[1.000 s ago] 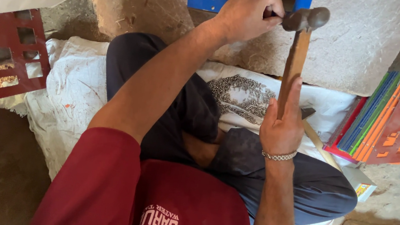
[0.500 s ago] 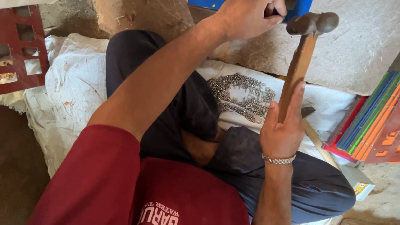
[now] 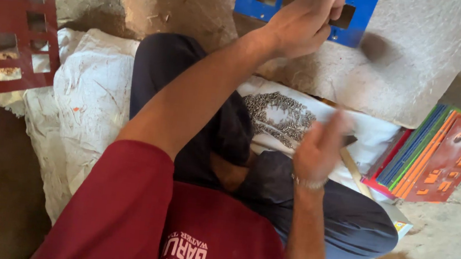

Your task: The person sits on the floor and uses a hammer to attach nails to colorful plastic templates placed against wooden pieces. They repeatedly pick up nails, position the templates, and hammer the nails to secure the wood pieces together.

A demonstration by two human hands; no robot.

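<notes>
Seated person, legs crossed on white sacking [image 3: 86,110]. Left hand [image 3: 302,24] closed, pinning a blue plate [image 3: 360,12] w/ rectangular cut-outs against the top of a stone block [image 3: 416,68]; fingertips seem to pinch sth small at one cut-out, too small to tell. Right hand [image 3: 318,149] blurred over the lap, just above a wooden handle [image 3: 353,169]; grip: cannot tell. Step, by judgement: fixing the plate on the block, betw. hammer blows. Next move calls for a firm hold on the handle, left fingers kept clear. Count: 1 blue plate, 1 dark-red plate [image 3: 8,40] at left, 1 pile of small metal bits [image 3: 277,114], 1 stack of coloured plates [image 3: 436,155] at right.
</notes>
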